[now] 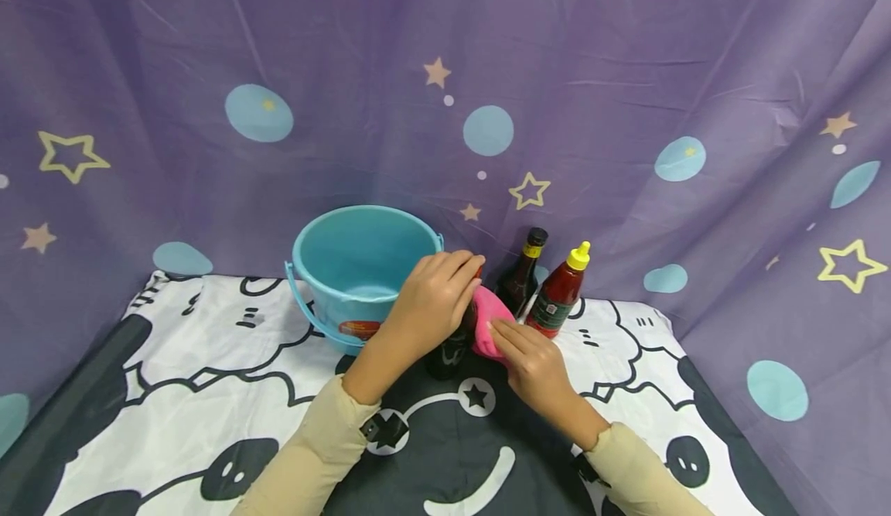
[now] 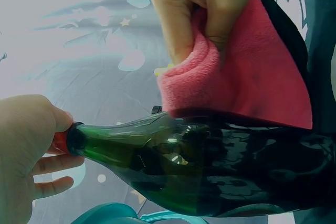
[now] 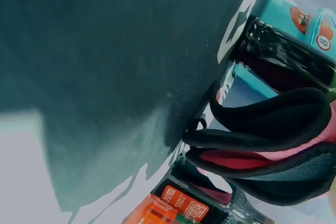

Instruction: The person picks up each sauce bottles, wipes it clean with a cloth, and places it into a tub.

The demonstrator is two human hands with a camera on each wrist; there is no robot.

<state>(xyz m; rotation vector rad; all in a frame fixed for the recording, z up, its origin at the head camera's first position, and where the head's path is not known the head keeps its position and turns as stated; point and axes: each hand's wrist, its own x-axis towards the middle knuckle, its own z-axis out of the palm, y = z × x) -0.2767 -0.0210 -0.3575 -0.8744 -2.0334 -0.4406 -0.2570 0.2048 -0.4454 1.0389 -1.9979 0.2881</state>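
In the head view a dark green glass bottle (image 1: 445,357) stands in front of the bucket. My left hand (image 1: 435,299) holds it at the top, thumb and fingers around its red cap (image 2: 60,142). A pink, fuzzy cloth (image 1: 490,319) with black edging is pinched in my right hand (image 1: 532,365). The left wrist view shows this cloth bunched between thumb and fingers, its lower edge against the bottle's side. Folds of the cloth hang beside the bottle in the right wrist view, where the right hand is almost wholly out of sight.
A light blue bucket (image 1: 369,249) with a handle stands to the left of the bottle. Behind the right hand are a dark sauce bottle (image 1: 517,280) and a red sauce bottle (image 1: 557,295) with a yellow nozzle cap. A purple curtain (image 1: 592,59) hangs behind the cloth-covered table (image 1: 237,400).
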